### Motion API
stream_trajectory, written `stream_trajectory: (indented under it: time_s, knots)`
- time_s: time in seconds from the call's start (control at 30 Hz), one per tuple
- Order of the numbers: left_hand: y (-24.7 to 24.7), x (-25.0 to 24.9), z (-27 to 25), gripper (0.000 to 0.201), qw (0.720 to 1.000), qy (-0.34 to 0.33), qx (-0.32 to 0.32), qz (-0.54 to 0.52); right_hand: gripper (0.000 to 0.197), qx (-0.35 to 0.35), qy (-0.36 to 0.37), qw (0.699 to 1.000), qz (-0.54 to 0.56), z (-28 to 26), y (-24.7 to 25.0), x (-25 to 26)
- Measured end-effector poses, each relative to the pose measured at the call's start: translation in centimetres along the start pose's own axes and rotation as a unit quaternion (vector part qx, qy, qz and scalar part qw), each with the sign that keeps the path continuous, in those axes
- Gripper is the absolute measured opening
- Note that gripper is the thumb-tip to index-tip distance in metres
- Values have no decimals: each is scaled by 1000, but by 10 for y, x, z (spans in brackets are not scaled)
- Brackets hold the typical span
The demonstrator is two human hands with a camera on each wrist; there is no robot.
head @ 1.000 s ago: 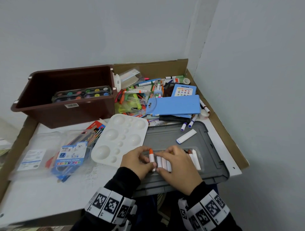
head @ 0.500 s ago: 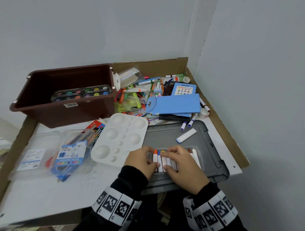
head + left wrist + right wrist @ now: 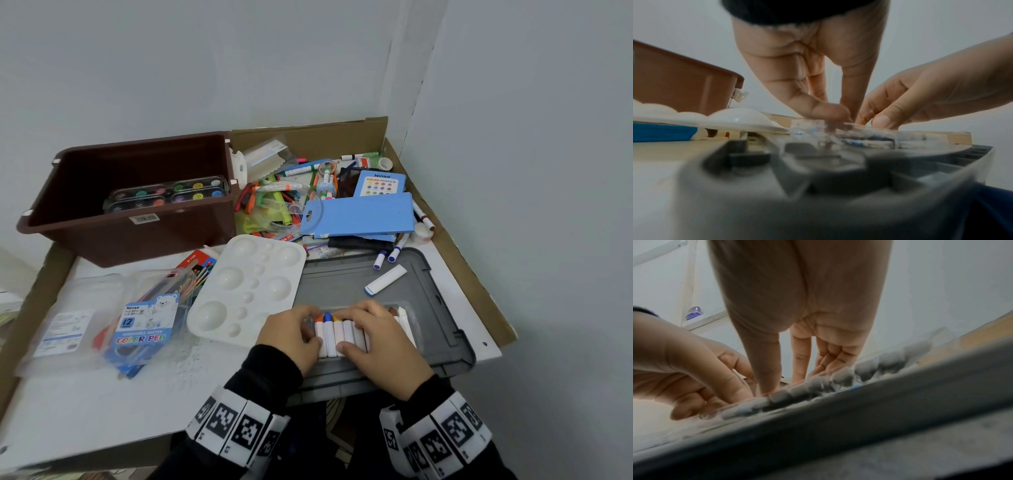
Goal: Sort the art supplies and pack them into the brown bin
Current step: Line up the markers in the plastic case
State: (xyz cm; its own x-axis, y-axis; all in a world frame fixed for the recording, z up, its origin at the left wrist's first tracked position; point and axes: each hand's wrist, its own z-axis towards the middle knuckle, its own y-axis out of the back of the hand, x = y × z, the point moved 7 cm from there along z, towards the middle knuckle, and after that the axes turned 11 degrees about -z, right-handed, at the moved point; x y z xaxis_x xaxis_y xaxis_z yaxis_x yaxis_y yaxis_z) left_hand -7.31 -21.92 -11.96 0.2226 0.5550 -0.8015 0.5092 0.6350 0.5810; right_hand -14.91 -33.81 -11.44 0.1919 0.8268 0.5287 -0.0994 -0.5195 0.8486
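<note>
On the gray lid, both hands press crayons into a row. Only paints sit inside the bin; most supplies wait outside.

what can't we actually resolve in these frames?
- Row of crayons, head view: the right hand hides most tip colours.
- The same row in both wrist views: blurred, no colours or count.
- Brown bin floor, head view: front wall and paint palette hide it.
- Pile under the blue case: overlapped, items too small to count.
- Left hand fingertips, head view: hidden behind its knuckles.
</note>
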Motion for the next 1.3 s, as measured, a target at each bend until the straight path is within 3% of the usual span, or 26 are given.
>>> stream_trajectory:
  time_s: [0.23, 0.47, 0.6, 0.77, 0.93, 1.03, 1.13, 1.2, 1.3]
  knots:
    - [0, -3, -4, 36, 1000, -15, 10, 8, 44, -15, 10, 997, -71, 0, 2, 5]
    - [31, -17, 0, 18, 996, -57, -58, -38, 42, 109, 24, 986, -122, 9, 16, 20]
    - [60, -28, 28, 16, 992, -72, -86, -52, 38, 171, 52, 973, -147, 32, 38, 26]
    - [95, -46, 99, 20, 990, -74, -113, -42, 27, 152, 66, 976, -140, 98, 68, 23]
    - [109, -65, 188, 44, 990, -11, -133, -41, 27, 106, 40, 985, -132, 196, 85, 12]
    - [104, -68, 234, 53, 988, 66, -133, -36, 29, 68, 9, 988, -140, 249, 92, 5]
    - [101, -60, 263, 67, 976, 142, -136, 94, 37, 83, -14, 976, -202, 281, 90, -5]
    - [100, -53, 276, 63, 960, 171, -129, 178, 41, 108, -24, 968, -227, 294, 87, -13]
    - [99, -39, 285, 47, 956, 189, -133, 181, 41, 119, -37, 968, -217, 306, 90, -22]
